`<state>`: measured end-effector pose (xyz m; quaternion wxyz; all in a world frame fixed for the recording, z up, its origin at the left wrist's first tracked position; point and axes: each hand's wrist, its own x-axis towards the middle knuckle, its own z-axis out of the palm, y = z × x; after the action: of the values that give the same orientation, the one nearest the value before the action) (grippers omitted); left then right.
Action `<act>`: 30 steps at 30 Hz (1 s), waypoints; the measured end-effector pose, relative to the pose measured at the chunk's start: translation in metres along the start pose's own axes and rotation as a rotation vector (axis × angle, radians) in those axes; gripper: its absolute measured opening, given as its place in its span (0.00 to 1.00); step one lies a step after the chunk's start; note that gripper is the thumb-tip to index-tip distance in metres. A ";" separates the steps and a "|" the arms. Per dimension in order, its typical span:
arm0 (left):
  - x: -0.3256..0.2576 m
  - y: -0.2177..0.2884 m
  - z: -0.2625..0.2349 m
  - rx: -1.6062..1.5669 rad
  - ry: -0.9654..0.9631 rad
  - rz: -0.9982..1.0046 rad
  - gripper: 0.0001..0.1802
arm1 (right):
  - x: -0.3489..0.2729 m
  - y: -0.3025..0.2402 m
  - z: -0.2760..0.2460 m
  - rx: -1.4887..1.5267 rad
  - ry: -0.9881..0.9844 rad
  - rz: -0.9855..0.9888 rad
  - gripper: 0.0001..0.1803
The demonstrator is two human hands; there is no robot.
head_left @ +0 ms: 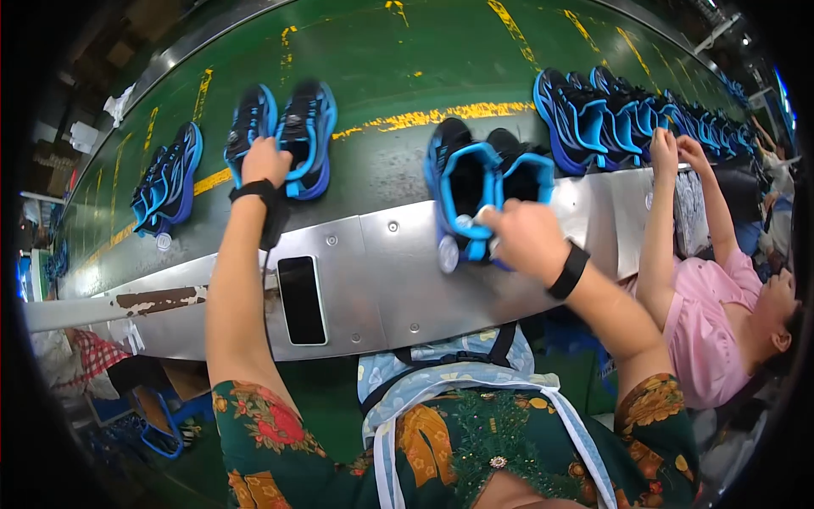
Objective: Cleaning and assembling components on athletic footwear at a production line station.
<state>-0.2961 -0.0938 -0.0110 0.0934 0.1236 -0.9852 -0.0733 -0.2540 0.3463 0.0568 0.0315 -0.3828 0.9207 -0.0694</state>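
Observation:
My left hand (266, 161) is closed at the heels of a pair of black sneakers (309, 127) with bright blue collars, its fingers between the two shoes. That pair is slightly blurred. Nearer to me on the right, my right hand (524, 236) pinches the heel collar of a second pair of sneakers (462, 165). Something small and white shows at its fingertips, too blurred to name. A round pale tag (448, 254) hangs at the left shoe's heel. Both wrists wear black bands.
Another pair of sneakers (170, 182) stands far left on the green belt (381, 76). Several more (585, 119) line up at right. A phone (302, 300) lies on the metal ledge (365, 288). A co-worker in pink (712, 327) sits at right, hands raised by the belt.

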 end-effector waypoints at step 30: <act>-0.269 0.225 -0.080 -1.199 -0.672 -0.267 0.18 | 0.009 -0.031 -0.020 0.142 -0.493 -0.591 0.29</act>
<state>-0.0756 0.1817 0.0603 -0.1739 0.1412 -0.7269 -0.6492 -0.2407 0.3200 0.0817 0.2569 -0.6334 0.7286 -0.0448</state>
